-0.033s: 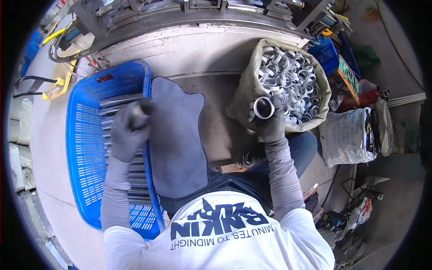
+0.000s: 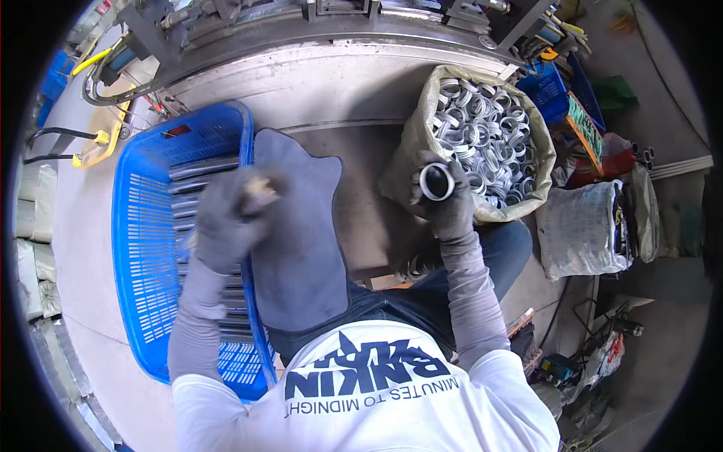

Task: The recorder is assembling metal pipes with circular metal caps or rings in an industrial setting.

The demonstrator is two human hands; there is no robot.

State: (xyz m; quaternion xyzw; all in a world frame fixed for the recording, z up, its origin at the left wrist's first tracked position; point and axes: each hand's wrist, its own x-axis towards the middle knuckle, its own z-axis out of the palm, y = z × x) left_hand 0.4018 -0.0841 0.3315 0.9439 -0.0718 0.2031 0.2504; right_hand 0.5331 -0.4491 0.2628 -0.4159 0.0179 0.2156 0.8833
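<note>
shifted right since b4: my l hand (image 2: 230, 222), now partly over the grey pad (image 2: 301, 248), too blurred to tell if it's gripping smth. r hand (image 2: 449, 212) grips a white-rimmed ring (image 2: 452, 184), just beside the sack (image 2: 410, 154) w/ loose metal rings (image 2: 486, 139).

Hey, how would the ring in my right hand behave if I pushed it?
The ring would likely roll if stood on edge, since its rim looks round. It's probably stiff, showing an even outline in the right hand, and perhaps light, as its wall looks thin.
</note>
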